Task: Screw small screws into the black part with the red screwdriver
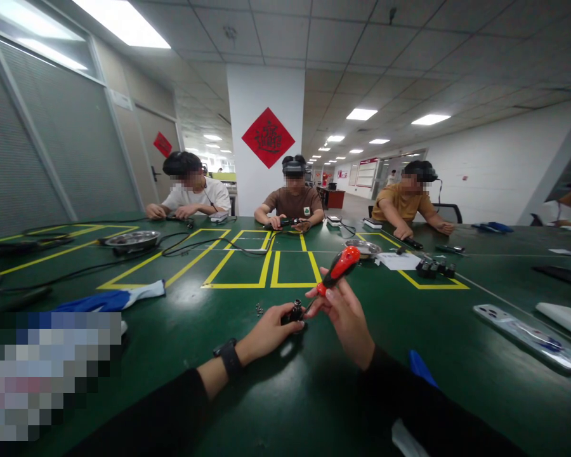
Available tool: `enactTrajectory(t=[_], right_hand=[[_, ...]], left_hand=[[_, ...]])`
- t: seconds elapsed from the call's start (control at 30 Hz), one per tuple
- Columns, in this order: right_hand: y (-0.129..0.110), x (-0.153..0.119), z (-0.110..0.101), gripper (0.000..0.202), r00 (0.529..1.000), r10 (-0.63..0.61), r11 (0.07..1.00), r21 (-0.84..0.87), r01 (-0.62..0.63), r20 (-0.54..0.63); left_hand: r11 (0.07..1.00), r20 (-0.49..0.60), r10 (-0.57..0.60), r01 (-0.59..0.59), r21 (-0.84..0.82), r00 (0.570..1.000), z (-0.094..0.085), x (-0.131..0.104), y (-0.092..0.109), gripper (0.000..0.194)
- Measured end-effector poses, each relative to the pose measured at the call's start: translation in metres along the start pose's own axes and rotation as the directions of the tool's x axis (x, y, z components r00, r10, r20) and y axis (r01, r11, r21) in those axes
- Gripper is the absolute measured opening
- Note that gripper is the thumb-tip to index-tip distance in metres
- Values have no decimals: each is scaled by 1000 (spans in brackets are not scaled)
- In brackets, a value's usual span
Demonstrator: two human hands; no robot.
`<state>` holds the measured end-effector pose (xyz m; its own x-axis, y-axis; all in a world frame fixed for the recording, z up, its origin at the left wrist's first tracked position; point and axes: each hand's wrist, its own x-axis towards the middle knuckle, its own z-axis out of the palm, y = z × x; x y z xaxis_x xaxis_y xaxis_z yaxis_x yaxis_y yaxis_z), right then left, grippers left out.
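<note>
My left hand (pixel 273 327), with a dark watch on its wrist, grips a small black cylindrical part with a metallic top (pixel 296 308) just above the green table. My right hand (pixel 345 314) holds a red and black screwdriver (pixel 341 269), its handle tilted up to the right. The screwdriver's thin shaft points down left toward the side of the black part; whether the tip touches it is hidden by my fingers. Several tiny metal pieces, perhaps screws (pixel 259 310), lie on the table just left of the part.
A blue and white glove (pixel 124 297) lies at left, near a metal dish (pixel 132 240) and black cables. To the right are a phone (pixel 528 336), black parts (pixel 435 268), white paper (pixel 398 261) and another dish (pixel 364 249). Three people sit across the table (pixel 238 381).
</note>
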<state>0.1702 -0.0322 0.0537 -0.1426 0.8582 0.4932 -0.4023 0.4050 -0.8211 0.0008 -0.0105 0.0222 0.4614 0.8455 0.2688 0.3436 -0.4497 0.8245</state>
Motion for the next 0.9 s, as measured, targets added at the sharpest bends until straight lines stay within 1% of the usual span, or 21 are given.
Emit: enactTrajectory(t=[0.07,0.23,0.3,0.4,0.47,0.6,0.67,0.83,0.9], right_hand=[[-1,-1,0,30,1000,0,1000,-23,0,7],[0,0,2,24,999,-21,991,-134,17,-33],[2,1,2,23,998,-40,990,-140,31,-57],[4,1,2,29,994,-61,990,-135,48,-90],[3,0,1,30,995,-59,992,-118,50,-80],[0,-1,1,27,999,-36,997,-69,36,1],[-1,-2,1,26,999,-35,996,-76,36,20],[0,-2,3,22,999,-37,986,-160,38,8],[1,-1,3,19,999,-47,985,-168,44,-17]], left_hand=[[1000,2,-1,1,3,1000,0,0,1,23],[1000,3,9,-9,-19,1000,1,0,0,25],[999,8,11,-11,-33,1000,1,1,-1,27],[999,6,11,-11,-47,1000,1,1,-3,29],[999,-2,7,-7,-43,1000,1,0,-3,28],[1000,-4,5,-5,-13,1000,1,0,-2,23],[1000,-2,10,-10,-3,1000,0,0,-1,23],[1000,-3,9,-9,2,1000,0,0,-1,23],[1000,-4,10,-10,-4,1000,0,0,-1,24]])
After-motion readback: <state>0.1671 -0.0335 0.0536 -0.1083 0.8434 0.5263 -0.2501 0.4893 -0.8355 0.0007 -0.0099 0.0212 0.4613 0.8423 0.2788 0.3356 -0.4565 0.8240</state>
